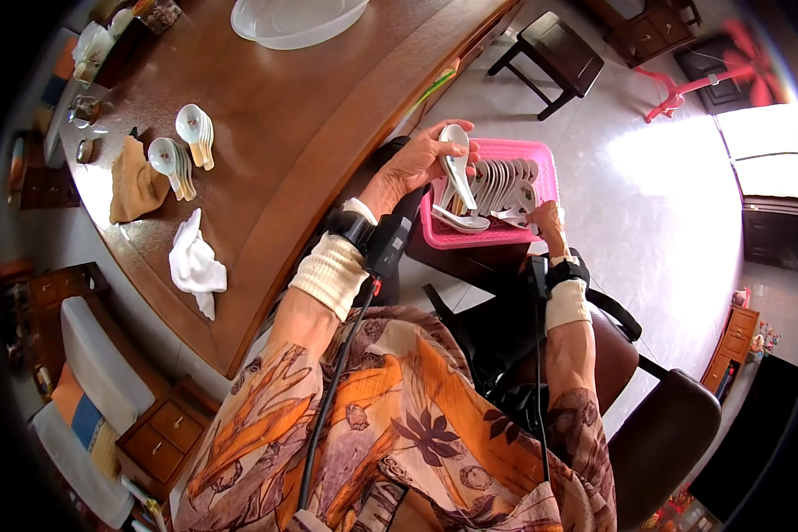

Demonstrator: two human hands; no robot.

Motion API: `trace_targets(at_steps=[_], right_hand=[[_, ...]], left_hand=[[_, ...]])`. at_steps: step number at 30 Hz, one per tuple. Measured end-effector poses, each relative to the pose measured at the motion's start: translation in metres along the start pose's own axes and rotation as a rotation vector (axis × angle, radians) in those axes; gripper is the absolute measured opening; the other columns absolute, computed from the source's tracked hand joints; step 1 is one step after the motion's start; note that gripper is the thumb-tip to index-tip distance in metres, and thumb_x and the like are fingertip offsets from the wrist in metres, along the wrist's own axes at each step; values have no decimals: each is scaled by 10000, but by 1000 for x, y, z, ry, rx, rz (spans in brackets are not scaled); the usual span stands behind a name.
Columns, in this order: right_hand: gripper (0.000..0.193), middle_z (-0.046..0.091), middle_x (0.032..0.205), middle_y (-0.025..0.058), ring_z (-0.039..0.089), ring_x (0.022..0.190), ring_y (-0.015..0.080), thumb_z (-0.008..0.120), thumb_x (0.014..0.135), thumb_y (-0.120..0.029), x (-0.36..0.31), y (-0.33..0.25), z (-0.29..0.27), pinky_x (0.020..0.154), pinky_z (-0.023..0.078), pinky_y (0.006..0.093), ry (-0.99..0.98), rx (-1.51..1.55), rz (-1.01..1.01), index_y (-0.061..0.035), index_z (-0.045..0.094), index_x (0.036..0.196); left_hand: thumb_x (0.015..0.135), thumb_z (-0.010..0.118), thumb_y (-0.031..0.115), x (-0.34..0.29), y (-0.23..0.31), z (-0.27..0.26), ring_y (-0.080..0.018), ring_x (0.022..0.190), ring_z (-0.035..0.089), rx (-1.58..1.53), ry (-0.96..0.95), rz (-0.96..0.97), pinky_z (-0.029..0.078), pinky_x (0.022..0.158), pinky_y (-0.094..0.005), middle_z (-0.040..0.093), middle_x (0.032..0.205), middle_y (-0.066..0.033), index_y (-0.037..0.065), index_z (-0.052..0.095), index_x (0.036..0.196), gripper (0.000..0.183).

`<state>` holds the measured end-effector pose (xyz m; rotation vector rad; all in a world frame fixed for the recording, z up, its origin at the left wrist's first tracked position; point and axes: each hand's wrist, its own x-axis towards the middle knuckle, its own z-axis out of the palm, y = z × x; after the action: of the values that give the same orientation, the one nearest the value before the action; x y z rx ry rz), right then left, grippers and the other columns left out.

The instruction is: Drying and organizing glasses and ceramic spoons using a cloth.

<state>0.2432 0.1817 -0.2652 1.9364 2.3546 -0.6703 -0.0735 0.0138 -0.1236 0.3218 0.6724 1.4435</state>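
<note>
My left hand [424,161] is closed on a white soup spoon [455,140], bowl up, handle slanting down over the pink basket [551,173]; whether several are nested there I cannot tell. In the basket stands a row of white soup spoons [503,173], with more lying loose [459,222] at its near side. At the basket's right edge my right hand [548,220] has its fingers closed around the handle end of a spoon with a patterned bowl [526,193]. Two nested stacks of spoons, a farther one [193,124] and a nearer one [164,158], lie on the wooden table.
The brown table [266,177] fills the left side. On it are a brown cloth [136,182], a white cloth [195,262] and a translucent plastic basin [297,27]. A dark stool [560,53] and a pink fan [683,89] stand on the floor beyond. Brown chair backs [669,443] are near my right arm.
</note>
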Motion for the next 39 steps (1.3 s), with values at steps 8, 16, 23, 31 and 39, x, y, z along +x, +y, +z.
trace_targets(at_steps=[8,16,23,31,39], right_hand=[[301,649,918,221,636,838,383,590,759,-159,-35,-73,-30,707,510,442,-142,-239,56,-29,641,1026],[296,654,888,223,639,850,377,610,715,-157,-25,-53,-30,718,507,456,-135,-221,-60,-32,666,978],[250,665,791,198,661,736,355,627,698,-186,-26,-64,-46,623,527,431,-258,-290,71,-22,690,876],[338,664,775,209,668,715,336,709,696,-293,-25,-57,-30,598,534,425,-103,-340,-109,0,683,863],[386,658,794,220,664,739,344,739,617,-307,-42,-72,-49,631,535,428,-134,-220,-123,-18,686,867]], left_hand=[[790,587,-9,-8,6,-10,-274,994,580,-19,32,8,530,842,-433,575,1017,-179,0,467,1190,417],[801,588,-9,-7,9,-6,-272,993,579,-43,32,3,529,846,-435,574,1025,-178,8,473,1195,411],[799,595,-11,-11,11,-9,-270,960,591,-60,23,23,533,821,-426,577,1014,-177,8,467,1193,415],[788,620,12,-13,13,-8,-272,941,593,-58,44,13,531,826,-421,572,1010,-177,11,467,1185,425],[792,617,17,-12,11,-8,-271,964,592,-52,33,0,530,839,-423,567,1031,-181,13,471,1191,425]])
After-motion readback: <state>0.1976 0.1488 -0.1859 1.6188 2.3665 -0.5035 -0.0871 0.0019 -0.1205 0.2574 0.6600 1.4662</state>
